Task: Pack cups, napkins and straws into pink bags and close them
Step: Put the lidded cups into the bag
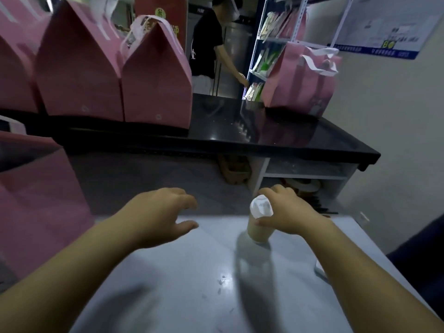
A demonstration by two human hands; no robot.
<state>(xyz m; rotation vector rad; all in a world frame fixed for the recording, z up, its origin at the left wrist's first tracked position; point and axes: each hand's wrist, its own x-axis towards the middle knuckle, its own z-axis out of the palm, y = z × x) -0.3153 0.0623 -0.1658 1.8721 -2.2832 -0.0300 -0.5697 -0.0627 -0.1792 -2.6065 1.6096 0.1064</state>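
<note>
Gripping cup (260, 233) of pale drink by its white lid, my right hand (288, 210) curls thumb and fingers round top. Cup stands near far edge of white table (192, 284). My left hand (158, 215) hovers beside it, fingers loosely spread, holding nothing. Pink bag (36, 200) sits at left edge, mouth seemingly open. Step, as I judge: loading cup. Next move calls for upright lift leftward into bag, left hand steadying mouth.

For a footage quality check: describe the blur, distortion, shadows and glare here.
Head view: dim; wide-angle distortion bows the black counter; left hand and right hand are blurred; the cup casts a soft shadow toward the camera on the grey table; glints dot the counter.
</note>
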